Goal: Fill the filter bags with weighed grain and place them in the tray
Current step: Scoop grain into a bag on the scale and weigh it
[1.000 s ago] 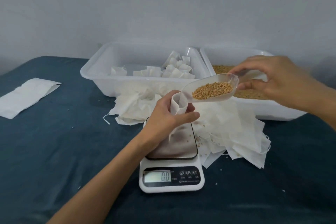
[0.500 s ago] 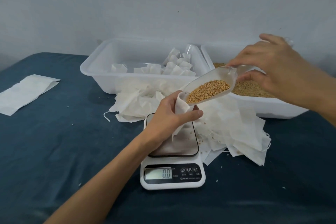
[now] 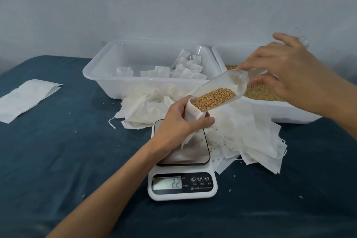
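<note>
Clear plastic scoop (image 3: 218, 92), loaded with grain (image 3: 213, 98), is tilted with its lip inside the mouth of the filter bag (image 3: 193, 116). Right hand (image 3: 284, 71) pinches the scoop handle. Left hand (image 3: 180, 121) has its grip curled round the bag, held upright on the scale (image 3: 182, 162); display reads 2.2. Step in hand: pouring. Next move calls for a slow, metered tilt. Tray (image 3: 108, 69) behind holds filled bags.

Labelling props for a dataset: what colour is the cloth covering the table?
Dark teal blue cloth, plain and unpatterned, seen in the head view.
</note>
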